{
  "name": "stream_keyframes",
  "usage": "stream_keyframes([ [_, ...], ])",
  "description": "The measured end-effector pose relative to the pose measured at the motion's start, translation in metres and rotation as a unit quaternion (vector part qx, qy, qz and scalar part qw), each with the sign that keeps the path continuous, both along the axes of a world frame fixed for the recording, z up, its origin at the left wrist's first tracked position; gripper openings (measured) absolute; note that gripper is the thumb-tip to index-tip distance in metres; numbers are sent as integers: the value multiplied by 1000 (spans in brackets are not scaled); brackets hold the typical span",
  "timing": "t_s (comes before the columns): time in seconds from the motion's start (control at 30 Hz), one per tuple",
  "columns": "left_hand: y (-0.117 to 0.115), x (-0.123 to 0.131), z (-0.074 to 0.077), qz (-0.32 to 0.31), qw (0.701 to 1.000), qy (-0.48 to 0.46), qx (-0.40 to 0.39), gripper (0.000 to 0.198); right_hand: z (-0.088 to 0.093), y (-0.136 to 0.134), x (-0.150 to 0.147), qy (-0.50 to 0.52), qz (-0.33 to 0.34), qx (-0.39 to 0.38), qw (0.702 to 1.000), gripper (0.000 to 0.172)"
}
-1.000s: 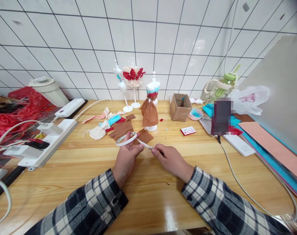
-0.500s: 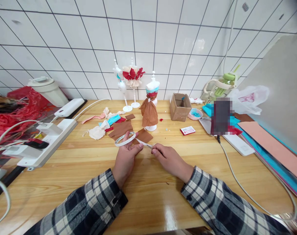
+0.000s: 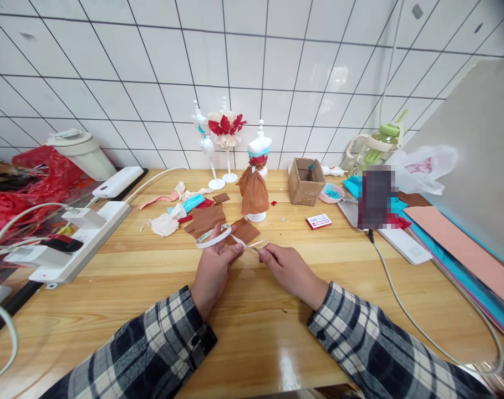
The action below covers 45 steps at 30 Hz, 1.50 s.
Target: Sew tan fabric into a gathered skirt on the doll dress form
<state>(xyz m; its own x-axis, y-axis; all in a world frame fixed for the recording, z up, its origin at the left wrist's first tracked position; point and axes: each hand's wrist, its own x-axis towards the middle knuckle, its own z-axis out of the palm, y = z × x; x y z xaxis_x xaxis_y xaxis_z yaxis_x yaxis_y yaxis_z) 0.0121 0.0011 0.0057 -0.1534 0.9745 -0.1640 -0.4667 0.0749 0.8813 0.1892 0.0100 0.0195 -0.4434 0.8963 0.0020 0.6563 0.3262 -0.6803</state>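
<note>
My left hand (image 3: pixel 213 270) is closed on a white roll of tape (image 3: pixel 212 236), held just above the wooden table (image 3: pixel 252 310). My right hand (image 3: pixel 288 269) pinches the loose end of the tape strip (image 3: pixel 248 245), drawn out to the right of the roll. Brown paper pieces (image 3: pixel 210 219) lie right behind the hands. A small white mannequin in a brown paper skirt (image 3: pixel 254 188) stands behind them, with two more little mannequins (image 3: pixel 218 144) nearer the wall.
A white power strip (image 3: pixel 75 244) with plugs and cables sits at the left beside a red bag (image 3: pixel 23 194). At the right are a cardboard box (image 3: pixel 306 180), a small red card (image 3: pixel 319 222), coloured paper sheets (image 3: pixel 463 249) and a white cable (image 3: pixel 405 310).
The right hand has moved slightly up and left along the strip; the strip's free end now curls up beyond its fingertips. The left hand and roll have stayed nearly still.
</note>
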Motion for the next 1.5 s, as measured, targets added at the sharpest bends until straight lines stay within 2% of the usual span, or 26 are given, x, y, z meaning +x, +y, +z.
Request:
stream_keyframes([
  [0.17,1,-2,4,20,999,12,31,82,5,-5,3,51,18,42,998,30],
  [0.33,0,-1,3,14,1000,-3,28,85,8,-7,3,114,-79,121,983,22],
  [0.5,-2,0,4,-5,1000,-8,11,88,0,-6,-5,124,-56,100,986,18],
  [0.57,-3,1,5,-17,1000,-10,3,90,-5,-5,-8,115,-51,76,989,11],
  [0.67,-4,2,5,-36,999,-12,5,90,-10,-5,-10,114,-50,39,991,10],
  [0.83,-4,1,4,-31,999,-10,16,91,-4,-3,-7,135,-79,100,983,9],
  [0.9,-4,1,4,-29,1000,-8,9,90,-2,-2,-6,132,-78,101,983,11],
  [1.07,-4,1,4,-30,1000,1,1,90,-7,-1,-8,116,-43,4,992,13],
  [1.17,-3,2,5,-45,999,-5,8,92,-10,-1,-9,123,-47,-25,991,16],
  [1.3,-4,3,7,-51,999,8,8,100,-10,1,-8,131,-52,-15,990,12],
  [1.5,-3,3,7,-63,998,24,5,102,-10,4,-3,92,-56,61,992,9],
])
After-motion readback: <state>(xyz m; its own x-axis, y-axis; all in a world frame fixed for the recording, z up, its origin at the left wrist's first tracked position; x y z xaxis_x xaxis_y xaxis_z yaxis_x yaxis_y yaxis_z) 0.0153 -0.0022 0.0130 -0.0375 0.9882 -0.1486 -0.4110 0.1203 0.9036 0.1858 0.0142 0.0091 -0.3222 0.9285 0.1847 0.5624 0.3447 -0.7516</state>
